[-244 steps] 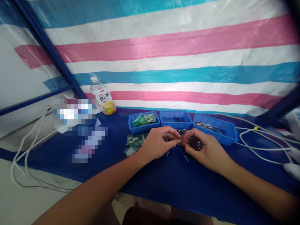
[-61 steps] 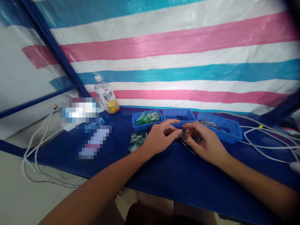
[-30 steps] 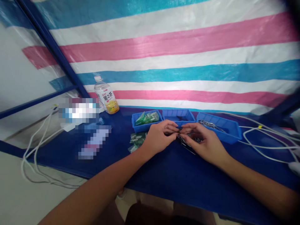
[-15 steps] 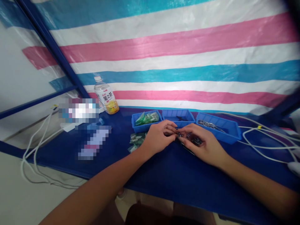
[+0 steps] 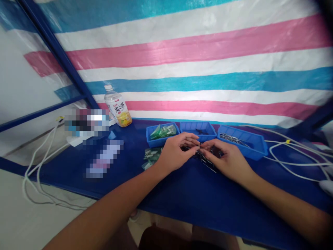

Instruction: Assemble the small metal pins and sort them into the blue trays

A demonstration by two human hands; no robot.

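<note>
My left hand [image 5: 175,152] and my right hand [image 5: 226,158] meet at the centre of the blue table top [image 5: 197,198], fingertips curled around thin dark metal pins [image 5: 200,152]. More of these pins lie in a loose heap [image 5: 208,158] under and between my hands. Behind my fingers stands a blue plastic tray [image 5: 197,127] with a few dark pins. To its left, a blue tray [image 5: 160,141] holds green packets. To its right, a blue tray [image 5: 252,152] holds metal pins. Green packets [image 5: 152,155] lie beside my left hand.
A plastic bottle of tea [image 5: 117,108] stands at the table's back left, near a pixelated object [image 5: 87,123] and a white power strip [image 5: 75,140]. White cables [image 5: 291,159] lie on the right. A striped tarp [image 5: 197,69] hangs behind.
My fingertips have shifted slightly, with my right hand's fingers lifting from the heap and more pins showing between my hands. The trays and bottle stay in place.
</note>
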